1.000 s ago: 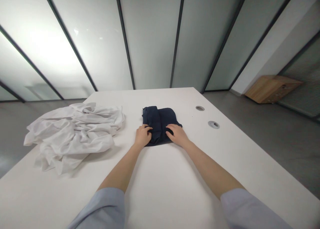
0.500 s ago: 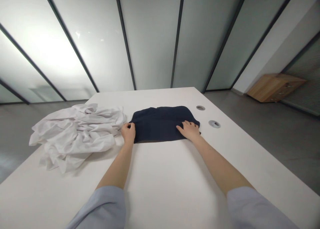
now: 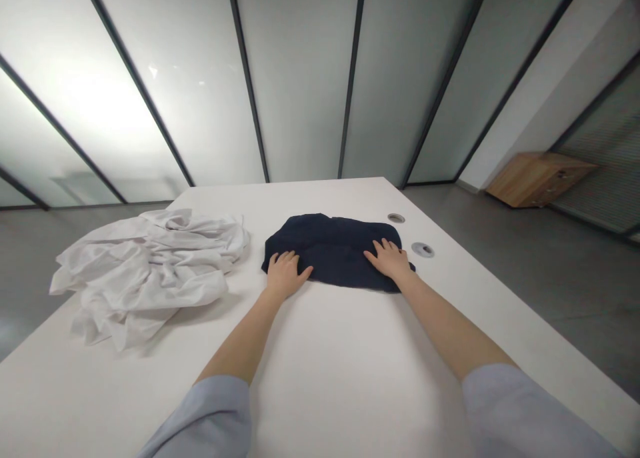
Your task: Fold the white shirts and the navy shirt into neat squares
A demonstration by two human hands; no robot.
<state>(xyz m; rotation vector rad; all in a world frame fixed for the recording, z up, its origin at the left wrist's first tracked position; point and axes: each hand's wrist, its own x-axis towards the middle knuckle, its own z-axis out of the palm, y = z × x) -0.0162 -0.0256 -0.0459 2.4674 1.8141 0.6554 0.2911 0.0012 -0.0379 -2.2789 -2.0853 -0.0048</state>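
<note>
A dark navy cloth, folded into a rough rectangle, lies on the white table in front of me. My left hand rests on its near left corner, palm down with the fingers spread. On the right part of the cloth lies my right hand, also flat with its fingers apart. Neither hand grips the fabric. To the left of my left hand is a crumpled heap of white cloth, which no hand touches.
Two round grommets, a farther one and a nearer one, are set in the tabletop right of the navy cloth. A wooden cabinet stands on the floor at the back right. Frosted glass panels rise beyond the table.
My left hand has let go of the navy cloth's left edge and now lies spread on top. The cloth has turned slightly and shifted right, with my right hand moving a little right too.
</note>
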